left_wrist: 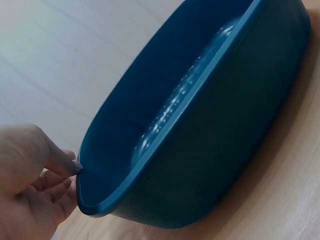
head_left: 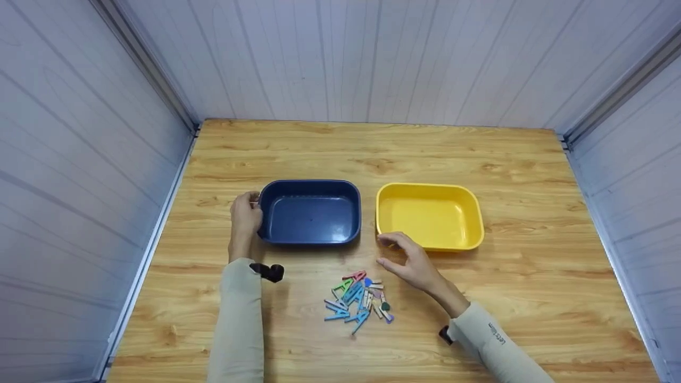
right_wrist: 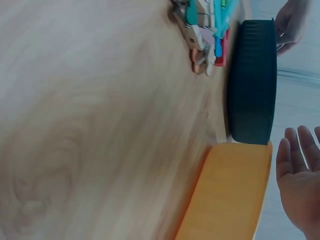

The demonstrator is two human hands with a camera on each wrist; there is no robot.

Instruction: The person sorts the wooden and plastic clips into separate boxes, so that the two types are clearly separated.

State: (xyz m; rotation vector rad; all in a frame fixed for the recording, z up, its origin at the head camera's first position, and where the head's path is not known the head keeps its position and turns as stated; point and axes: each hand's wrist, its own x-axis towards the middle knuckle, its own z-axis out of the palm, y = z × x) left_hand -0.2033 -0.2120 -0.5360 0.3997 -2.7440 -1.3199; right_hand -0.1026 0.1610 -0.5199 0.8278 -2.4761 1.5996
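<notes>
Your left hand (head_left: 246, 215) pinches the navy rectangular plastic tub (head_left: 311, 221), apparently positioning it; right hand (head_left: 412, 264), fingers parted, is beside the yellow rectangular plastic tub (head_left: 425, 221). Release seems next.

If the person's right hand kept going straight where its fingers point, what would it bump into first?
Probably the right side of the blue tray. In the head view, the right hand overlaps the near left corner of the yellow tray; its height is unclear, so it might clear both.
</notes>
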